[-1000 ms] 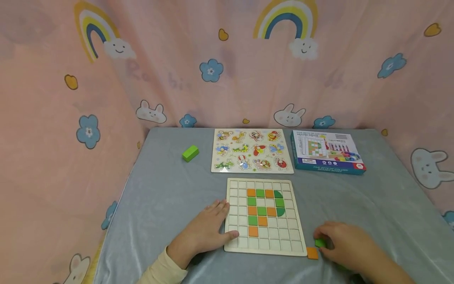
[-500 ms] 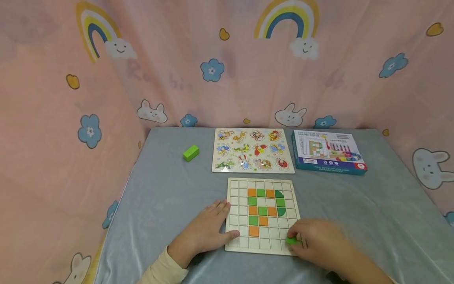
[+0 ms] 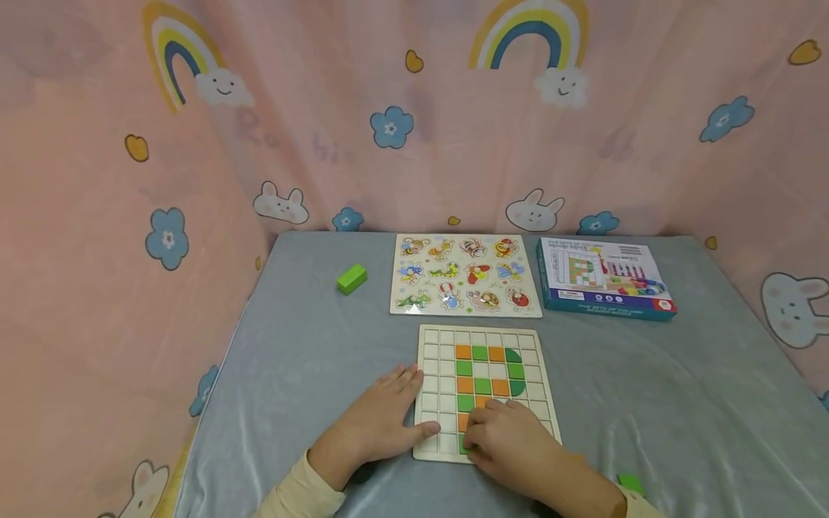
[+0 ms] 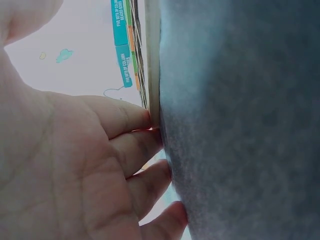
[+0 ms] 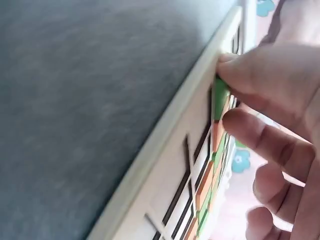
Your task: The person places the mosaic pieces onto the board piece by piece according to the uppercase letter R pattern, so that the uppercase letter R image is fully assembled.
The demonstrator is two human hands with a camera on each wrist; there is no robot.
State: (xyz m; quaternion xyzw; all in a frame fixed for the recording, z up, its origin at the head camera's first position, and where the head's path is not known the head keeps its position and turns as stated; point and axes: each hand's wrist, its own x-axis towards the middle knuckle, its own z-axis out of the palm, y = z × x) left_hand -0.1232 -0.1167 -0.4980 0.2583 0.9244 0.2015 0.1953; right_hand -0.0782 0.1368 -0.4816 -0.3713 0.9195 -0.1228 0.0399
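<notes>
In the head view, a pale wooden grid board lies on the cloth, with orange and green tiles forming a letter P. My left hand rests at its left edge, fingers stretched out and thumb on the surface. The left wrist view shows those fingertips against the board's side. My right hand is over the board's lower part, pinching a green tile in the bottom row, below an orange tile. Close up, my right thumb and index finger touch that green tile. The right hand hides several cells.
Behind the board lie an insect puzzle and a boxed toy set. A green block sits at the back left. Beside my right sleeve is another green tile. A patterned pink curtain hangs behind.
My right hand has carried the green tile from the cloth at the right, leftward across the board to the bottom row below the P's stem. My left hand has stayed in place.
</notes>
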